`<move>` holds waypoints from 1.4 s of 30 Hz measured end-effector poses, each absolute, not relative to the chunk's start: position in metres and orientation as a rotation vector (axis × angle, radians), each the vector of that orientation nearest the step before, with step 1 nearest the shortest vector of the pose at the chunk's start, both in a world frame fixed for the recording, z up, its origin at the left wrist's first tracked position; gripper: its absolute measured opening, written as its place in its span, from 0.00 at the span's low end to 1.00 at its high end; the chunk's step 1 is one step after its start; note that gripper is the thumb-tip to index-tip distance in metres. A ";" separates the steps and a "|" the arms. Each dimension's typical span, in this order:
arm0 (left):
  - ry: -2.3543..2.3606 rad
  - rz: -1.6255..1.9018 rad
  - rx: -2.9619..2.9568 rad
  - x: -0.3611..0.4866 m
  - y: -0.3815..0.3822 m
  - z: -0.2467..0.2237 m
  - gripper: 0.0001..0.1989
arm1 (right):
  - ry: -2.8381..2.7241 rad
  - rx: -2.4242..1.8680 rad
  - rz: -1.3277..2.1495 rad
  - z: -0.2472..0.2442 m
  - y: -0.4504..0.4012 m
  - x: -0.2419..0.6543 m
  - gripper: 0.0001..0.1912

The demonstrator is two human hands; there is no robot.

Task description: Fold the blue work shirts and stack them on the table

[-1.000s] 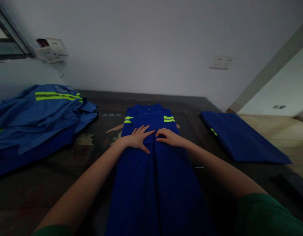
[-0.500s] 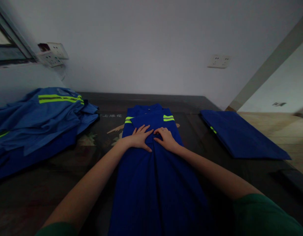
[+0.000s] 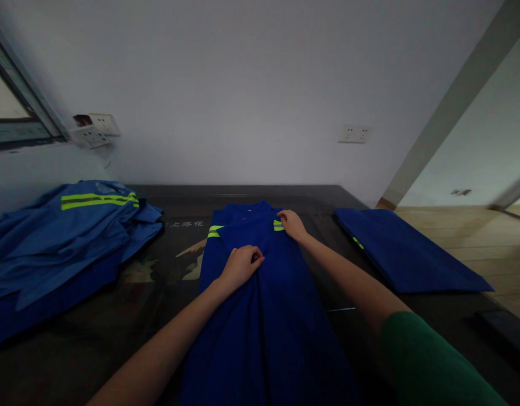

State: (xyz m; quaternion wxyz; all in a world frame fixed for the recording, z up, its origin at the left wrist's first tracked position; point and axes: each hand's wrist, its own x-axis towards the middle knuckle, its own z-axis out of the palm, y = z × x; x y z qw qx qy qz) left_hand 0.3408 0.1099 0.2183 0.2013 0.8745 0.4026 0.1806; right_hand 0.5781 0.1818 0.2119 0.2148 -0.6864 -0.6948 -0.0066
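Observation:
A dark blue garment (image 3: pixel 285 316) with yellow-green and grey stripes lies lengthwise on the dark table, its collar toward the wall. My left hand (image 3: pixel 241 265) is closed at the middle of the garment, thumb and fingers pinching the cloth below the folded flap. My right hand (image 3: pixel 291 224) is further up, at the garment's right edge beside the striped band, fingers pressed together on the cloth there. A folded part lies across the chest, between the two striped ends.
Lighter blue striped clothes (image 3: pixel 94 225) lie heaped at the left. A folded blue garment (image 3: pixel 407 248) is at the right of the dark table (image 3: pixel 158 344). A dark object (image 3: pixel 502 332) lies near the right edge. The wall has sockets (image 3: pixel 355 134).
My right hand has moved up and outward to the garment's right edge. My left hand has gone from spread fingers to a pinch. The camera view has tilted upward a little.

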 end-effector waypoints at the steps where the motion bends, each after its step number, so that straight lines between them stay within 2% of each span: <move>1: 1.115 0.519 2.423 0.341 0.110 0.217 0.07 | -1.933 -1.927 -0.028 0.212 0.192 0.582 0.18; 12: 1.067 0.470 2.110 0.337 0.118 0.232 0.08 | -2.002 -2.123 -0.024 0.184 0.238 0.585 0.20; 19: 1.161 0.335 2.363 0.332 0.119 0.220 0.07 | -1.940 -2.066 -0.071 0.201 0.218 0.574 0.21; 23: 1.096 0.359 2.487 0.332 0.120 0.211 0.06 | -1.956 -1.746 -0.018 0.212 0.159 0.564 0.17; 30: 1.133 0.337 2.802 0.339 0.096 0.224 0.10 | -2.192 -1.300 0.380 0.232 -0.051 0.527 0.12; 34: 1.076 0.197 2.986 0.350 0.062 0.236 0.14 | -2.247 -1.144 0.463 0.236 -0.146 0.503 0.11; 39: 0.996 -0.006 2.965 0.347 0.028 0.220 0.26 | -2.579 -0.913 0.293 0.222 -0.194 0.477 0.11; 42: 1.021 0.021 2.911 0.336 0.018 0.208 0.28 | -2.780 -0.801 0.171 0.224 -0.192 0.466 0.12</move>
